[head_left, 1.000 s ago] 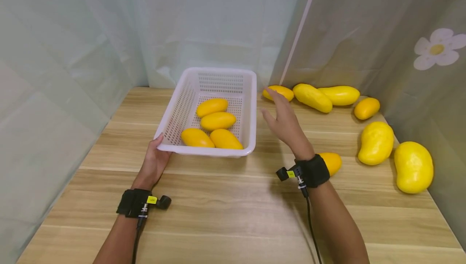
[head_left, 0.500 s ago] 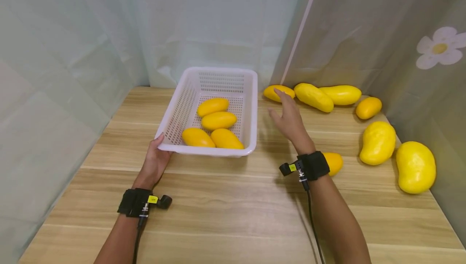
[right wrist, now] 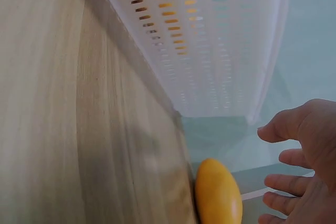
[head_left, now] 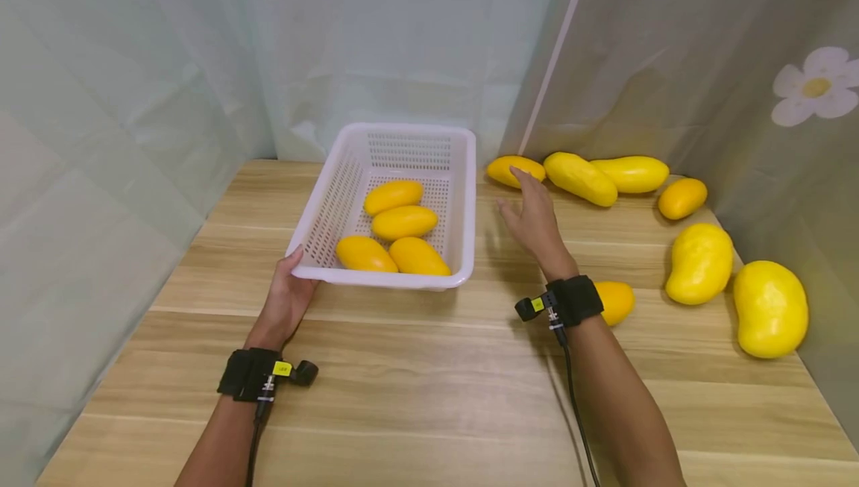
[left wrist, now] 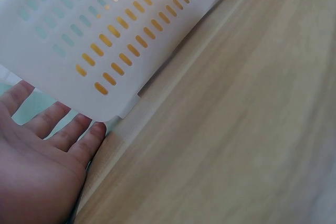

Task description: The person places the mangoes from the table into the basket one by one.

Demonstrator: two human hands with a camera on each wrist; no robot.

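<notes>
Surrounding right hand [head_left: 537,224] | basket [head_left: 408,144] left | yellow fruits [head_left: 699,263] right | curtain [head_left: 416,39] beyond

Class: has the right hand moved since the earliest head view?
Yes: the right hand shifted rightward, judged against the mango just right of the basket.

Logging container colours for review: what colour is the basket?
White; the basket shows best in the head view.

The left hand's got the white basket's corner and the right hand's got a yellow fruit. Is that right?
Not quite: the right hand holds nothing; the right wrist view shows it apart from the yellow fruit. The left hand does have the white basket by its corner.
</notes>
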